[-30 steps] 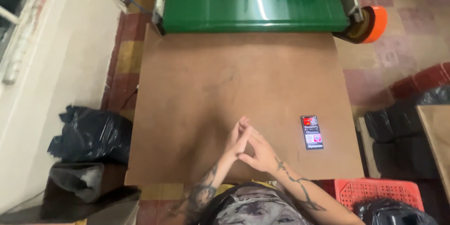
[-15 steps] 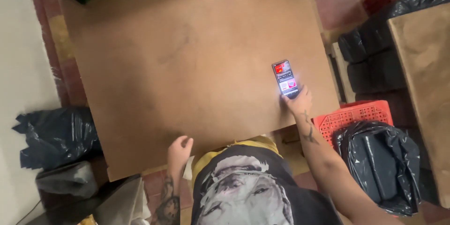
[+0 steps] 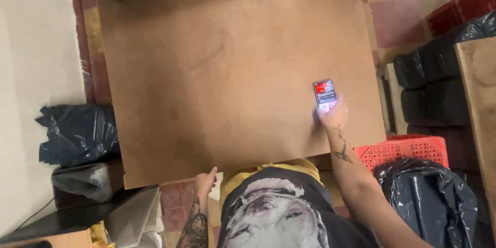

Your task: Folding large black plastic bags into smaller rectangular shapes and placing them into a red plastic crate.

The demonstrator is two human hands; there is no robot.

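On brown tabletop, phone under right hand fingertips, screen lit

The scene is lit evenly and softly, without hard shadows. A faint sheen is seen on the black bags at near right. A lit phone screen glows. Slight softness is noticed throughout.

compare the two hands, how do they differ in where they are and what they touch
The right hand is stretched out over the brown table and rests on the lit phone; the left hand sits back at the table's near edge, touching no phone. The right arm is extended forward, while the left is drawn in beside the body. Both forearms are bare and tattooed.
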